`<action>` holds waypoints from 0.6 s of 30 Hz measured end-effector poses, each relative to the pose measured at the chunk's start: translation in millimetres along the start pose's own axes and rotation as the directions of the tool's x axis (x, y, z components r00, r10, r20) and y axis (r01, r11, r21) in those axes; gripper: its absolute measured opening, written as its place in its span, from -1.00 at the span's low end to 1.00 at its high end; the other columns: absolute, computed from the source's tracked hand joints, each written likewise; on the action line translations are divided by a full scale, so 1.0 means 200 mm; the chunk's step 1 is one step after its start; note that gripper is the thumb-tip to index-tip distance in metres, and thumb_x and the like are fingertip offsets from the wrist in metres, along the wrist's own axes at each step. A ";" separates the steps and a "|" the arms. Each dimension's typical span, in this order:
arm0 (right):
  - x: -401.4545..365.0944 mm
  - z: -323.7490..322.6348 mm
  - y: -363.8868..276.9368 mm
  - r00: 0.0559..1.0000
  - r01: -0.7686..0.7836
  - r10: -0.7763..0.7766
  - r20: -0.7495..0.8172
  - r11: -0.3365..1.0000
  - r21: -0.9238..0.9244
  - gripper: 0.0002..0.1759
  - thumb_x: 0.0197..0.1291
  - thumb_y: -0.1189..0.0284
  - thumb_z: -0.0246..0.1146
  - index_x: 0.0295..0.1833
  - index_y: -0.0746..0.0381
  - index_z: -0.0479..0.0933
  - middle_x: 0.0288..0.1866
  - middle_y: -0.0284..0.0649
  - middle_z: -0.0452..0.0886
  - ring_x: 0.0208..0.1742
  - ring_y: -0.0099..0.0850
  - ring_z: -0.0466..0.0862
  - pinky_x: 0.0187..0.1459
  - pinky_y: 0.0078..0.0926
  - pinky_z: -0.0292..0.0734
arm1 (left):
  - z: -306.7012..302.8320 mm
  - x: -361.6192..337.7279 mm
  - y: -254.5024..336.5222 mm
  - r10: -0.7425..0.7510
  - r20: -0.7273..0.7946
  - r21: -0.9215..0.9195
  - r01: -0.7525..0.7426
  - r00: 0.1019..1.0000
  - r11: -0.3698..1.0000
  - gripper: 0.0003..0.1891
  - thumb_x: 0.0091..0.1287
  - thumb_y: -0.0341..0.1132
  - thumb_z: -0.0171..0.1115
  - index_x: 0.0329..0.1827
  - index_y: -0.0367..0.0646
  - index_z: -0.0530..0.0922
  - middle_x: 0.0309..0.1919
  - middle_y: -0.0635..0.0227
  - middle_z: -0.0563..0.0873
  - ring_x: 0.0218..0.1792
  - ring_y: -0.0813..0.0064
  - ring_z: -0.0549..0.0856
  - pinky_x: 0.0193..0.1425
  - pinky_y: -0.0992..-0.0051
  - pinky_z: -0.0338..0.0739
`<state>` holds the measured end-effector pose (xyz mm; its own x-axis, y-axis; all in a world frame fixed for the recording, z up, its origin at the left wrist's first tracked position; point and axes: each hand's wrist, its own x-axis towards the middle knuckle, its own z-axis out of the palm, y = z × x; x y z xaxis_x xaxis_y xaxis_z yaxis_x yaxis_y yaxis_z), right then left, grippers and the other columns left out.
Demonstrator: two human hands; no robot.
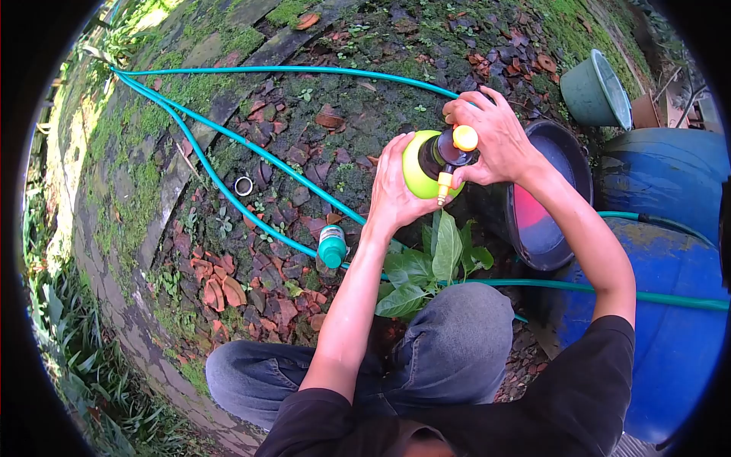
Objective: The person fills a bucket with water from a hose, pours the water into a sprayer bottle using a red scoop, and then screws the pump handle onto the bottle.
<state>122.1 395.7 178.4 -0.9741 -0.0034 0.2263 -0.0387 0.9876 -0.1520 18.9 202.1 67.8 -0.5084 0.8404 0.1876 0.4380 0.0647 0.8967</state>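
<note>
A yellow-green pump sprayer (416,169) with a black head, a yellow knob and a yellow nozzle is between my hands. My left hand (390,186) is wrapped round the side of its body. From the other side, my right hand (496,141) grips the black head, thumb close to the nozzle; some of its fingers are hidden behind the knob. Just below the nozzle grows a leafy green plant (448,255). A small green bottle (332,247) stands on the ground left of my left forearm.
Green hoses (263,154) cross the mossy ground with its broken tile pieces. To the right are a black basin (562,228) with something pink in it, a green bucket (586,91) and blue barrels (640,327). A small ring (244,186) lies at the left.
</note>
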 end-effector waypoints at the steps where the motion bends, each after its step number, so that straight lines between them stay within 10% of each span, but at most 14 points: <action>1: 0.01 0.01 0.00 1.000 -0.020 0.020 -0.005 1.000 0.008 -0.01 -0.19 -0.46 0.36 0.01 0.24 0.49 0.01 -0.19 0.59 0.22 -0.09 0.56 0.32 0.26 0.30 | 0.00 0.00 0.00 -0.003 -0.003 -0.010 0.003 1.000 1.000 0.24 -0.30 -0.16 0.79 0.53 -0.12 0.20 0.41 0.03 0.42 0.43 -0.02 0.45 0.52 0.06 0.40; 10: 0.08 -0.04 -0.06 0.942 -0.334 0.327 0.068 0.933 0.131 -0.14 -0.15 -0.29 0.48 0.00 0.23 0.55 -0.09 -0.24 0.61 -0.02 -0.14 0.56 0.02 -0.10 0.42 | -0.12 0.05 0.00 -0.209 0.074 -0.067 0.214 0.975 0.974 0.22 -0.19 -0.08 0.75 0.56 -0.22 0.19 0.43 -0.01 0.41 0.46 -0.02 0.43 0.53 0.09 0.37; 18: 0.21 -0.19 -0.14 0.912 -0.166 0.061 0.405 0.959 0.230 -0.24 -0.23 -0.11 0.62 0.01 0.17 0.61 -0.10 -0.25 0.63 -0.07 -0.12 0.56 0.04 -0.13 0.48 | -0.18 -0.06 0.07 -0.236 0.159 -0.052 0.247 0.959 0.968 0.35 -0.22 -0.04 0.79 0.63 -0.20 0.05 0.51 -0.02 0.32 0.54 -0.08 0.32 0.63 0.10 0.25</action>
